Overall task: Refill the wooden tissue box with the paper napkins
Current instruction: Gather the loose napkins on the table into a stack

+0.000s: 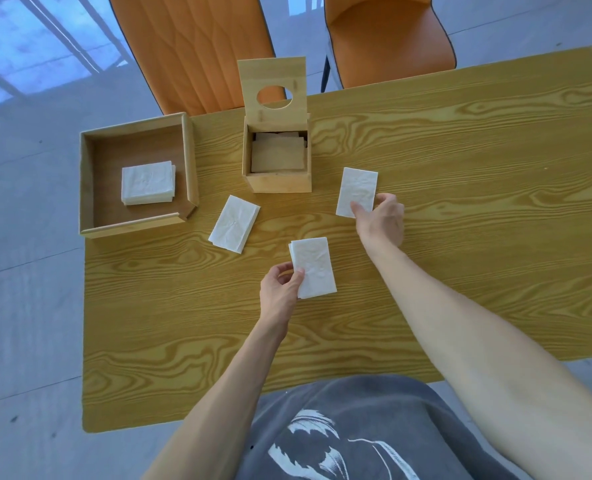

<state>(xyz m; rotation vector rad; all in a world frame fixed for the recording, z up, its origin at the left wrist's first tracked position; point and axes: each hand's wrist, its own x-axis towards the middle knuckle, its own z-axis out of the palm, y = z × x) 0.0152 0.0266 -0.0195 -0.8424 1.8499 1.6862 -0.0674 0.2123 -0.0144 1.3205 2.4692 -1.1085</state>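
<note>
The wooden tissue box [279, 183] stands at the table's far middle, its lid [273, 88] with a round hole hinged upright. Folded napkins lie inside it. My left hand [280, 291] pinches the lower left corner of a white folded napkin [313, 266] in the table's middle. My right hand [379, 218] grips the lower edge of a second napkin [356, 190] just right of the box. A third napkin [234, 223] lies loose on the table, left of and nearer than the box.
A shallow wooden tray [90, 188] at the far left corner holds a small stack of napkins [148, 182]. Two orange chairs [197, 46] stand behind the wood-grain table [460, 168]. The table's left edge lies close to the tray.
</note>
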